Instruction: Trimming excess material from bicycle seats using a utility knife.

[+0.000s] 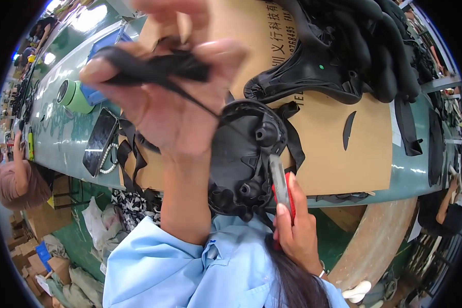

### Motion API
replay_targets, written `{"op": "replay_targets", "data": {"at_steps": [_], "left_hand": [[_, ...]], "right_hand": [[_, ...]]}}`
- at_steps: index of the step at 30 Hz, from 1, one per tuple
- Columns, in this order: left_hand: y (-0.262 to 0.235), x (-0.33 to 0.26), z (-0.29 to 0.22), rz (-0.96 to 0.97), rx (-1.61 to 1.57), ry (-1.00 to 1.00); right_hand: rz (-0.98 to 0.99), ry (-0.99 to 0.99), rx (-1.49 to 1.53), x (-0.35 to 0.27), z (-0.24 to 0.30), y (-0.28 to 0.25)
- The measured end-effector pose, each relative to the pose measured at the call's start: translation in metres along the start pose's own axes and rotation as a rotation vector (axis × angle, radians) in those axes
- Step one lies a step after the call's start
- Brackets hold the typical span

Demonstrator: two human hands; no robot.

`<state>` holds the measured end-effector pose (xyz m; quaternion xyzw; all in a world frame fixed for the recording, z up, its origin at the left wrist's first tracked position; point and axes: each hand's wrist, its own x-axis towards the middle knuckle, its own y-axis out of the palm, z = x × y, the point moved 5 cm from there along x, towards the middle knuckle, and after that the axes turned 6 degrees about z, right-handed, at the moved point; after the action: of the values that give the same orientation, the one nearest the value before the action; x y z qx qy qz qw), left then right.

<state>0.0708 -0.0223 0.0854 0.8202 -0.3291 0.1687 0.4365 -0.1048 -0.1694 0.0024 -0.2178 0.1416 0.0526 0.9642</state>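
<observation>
Saw one left hand (172, 115), blurry, fingers curled around one black strip (143, 69). The right hand (299, 233) pinched one red-handled knife (281, 186), blade at the right rim of one two-nozzled black moulded piece (231, 149) by the table edge.

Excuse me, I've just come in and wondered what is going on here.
A person's raised left hand holds a black strip, blurred. The right hand grips a red-handled knife, its blade beside the rim of a black molded part; contact is unclear. More black parts lie piled on the cardboard.
</observation>
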Motion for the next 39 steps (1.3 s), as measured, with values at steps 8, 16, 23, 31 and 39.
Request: {"op": "replay_targets", "data": {"at_steps": [8,16,23,31,39], "left_hand": [[0.001,-0.041,0.018,0.497,1.884,-0.563],[-0.016,-0.048,0.036,0.589,1.677,-0.020],[-0.028,-0.042,0.021,0.204,1.497,0.029],[-0.067,-0.056,0.005,-0.643,1.188,-0.353],[-0.019,-0.108,0.012,-0.714,0.485,-0.493]], "right_hand": [[0.000,-0.308,-0.682,0.020,0.034,-0.044],[-0.116,-0.212,-0.124,0.021,0.006,-0.037],[0.038,-0.096,-0.222,0.002,0.016,-0.026],[-0.003,-0.058,-0.279,-0.037,0.020,-0.016],[0.169,-0.268,-0.633,0.056,0.031,-0.101]]}}
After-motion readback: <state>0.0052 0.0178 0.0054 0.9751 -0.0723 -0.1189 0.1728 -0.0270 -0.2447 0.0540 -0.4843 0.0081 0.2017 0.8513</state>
